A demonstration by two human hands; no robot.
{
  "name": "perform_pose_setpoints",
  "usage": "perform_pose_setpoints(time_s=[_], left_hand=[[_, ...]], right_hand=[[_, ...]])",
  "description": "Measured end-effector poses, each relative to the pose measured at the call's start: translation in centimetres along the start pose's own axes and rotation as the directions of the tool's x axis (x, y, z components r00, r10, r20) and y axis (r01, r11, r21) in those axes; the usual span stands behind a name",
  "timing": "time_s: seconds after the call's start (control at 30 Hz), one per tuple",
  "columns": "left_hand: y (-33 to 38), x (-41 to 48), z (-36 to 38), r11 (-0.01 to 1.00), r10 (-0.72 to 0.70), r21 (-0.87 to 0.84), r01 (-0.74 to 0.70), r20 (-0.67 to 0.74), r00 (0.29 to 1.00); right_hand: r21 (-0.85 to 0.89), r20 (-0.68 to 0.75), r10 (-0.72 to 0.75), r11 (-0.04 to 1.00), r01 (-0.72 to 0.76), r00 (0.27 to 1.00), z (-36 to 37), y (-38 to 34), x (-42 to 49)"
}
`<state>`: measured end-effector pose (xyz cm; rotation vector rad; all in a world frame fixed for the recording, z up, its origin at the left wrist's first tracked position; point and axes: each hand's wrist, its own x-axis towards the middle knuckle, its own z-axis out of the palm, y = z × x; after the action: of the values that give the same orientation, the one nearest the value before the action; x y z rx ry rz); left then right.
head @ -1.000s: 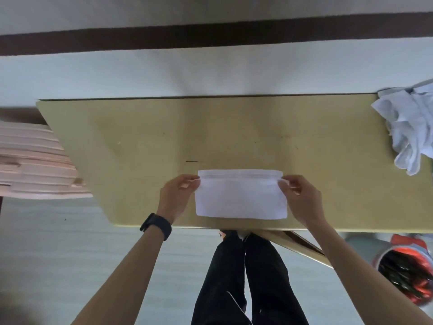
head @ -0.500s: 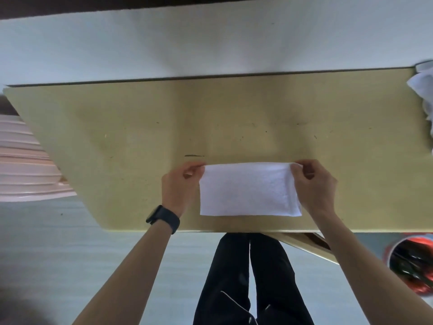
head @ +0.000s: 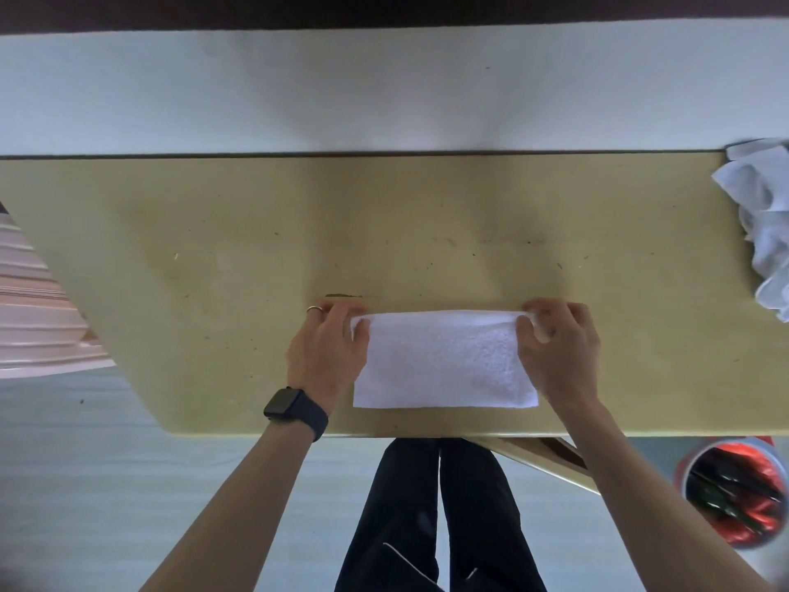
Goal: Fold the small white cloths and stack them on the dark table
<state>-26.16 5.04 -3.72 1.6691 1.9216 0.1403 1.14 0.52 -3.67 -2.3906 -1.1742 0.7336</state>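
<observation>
A small white cloth [head: 444, 365] lies folded in a rectangle near the front edge of the olive-yellow table [head: 213, 249]. My left hand [head: 328, 352] pinches its far left corner, with a ring on one finger and a black watch on the wrist. At the far right corner my right hand [head: 559, 352] pinches the folded edge, which is slightly raised between the two hands. A heap of crumpled white cloths [head: 764, 224] sits at the table's right end, partly cut off by the frame.
A pale wall [head: 384, 91] runs right behind the table's far edge. Pink slatted furniture [head: 34, 326] stands at the left. A round bin with red and dark contents [head: 734, 493] stands on the floor at the lower right. My dark-trousered legs [head: 435, 519] are below the front edge.
The far part of the cloth, flat with a band along it a second ago, now forms a rounded fold held by both hands. The cloth looks shorter front to back. The view has shifted slightly.
</observation>
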Motion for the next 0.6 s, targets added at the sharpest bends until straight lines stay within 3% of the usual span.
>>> perform_pose_setpoints(time_s=[0.13,0.23,0.43,0.6], left_hand=[[1.7,0.4,1.2,0.944,0.265,0.222,-0.243,-0.074,0.961],[3.7,0.9,2.7,0.898,0.409,0.192,-0.397,-0.031,0.912],[5.0,1.7,4.2,0.871,0.483,0.120,-0.476,-0.037,0.875],[4.7,2.3,4.0,0.834,0.530,0.191,-0.518,-0.016,0.848]], right_hand=[[-0.189,0.009,-0.276,0.943,0.273,0.961,0.4,-0.3,-0.3],[-0.237,0.065,-0.415,0.877,0.418,0.908,1.6,-0.2,-0.2],[-0.232,0.068,-0.436,0.868,0.440,0.897,2.4,0.1,0.3],[-0.276,0.128,-0.395,0.867,0.415,0.910,2.4,-0.5,0.7]])
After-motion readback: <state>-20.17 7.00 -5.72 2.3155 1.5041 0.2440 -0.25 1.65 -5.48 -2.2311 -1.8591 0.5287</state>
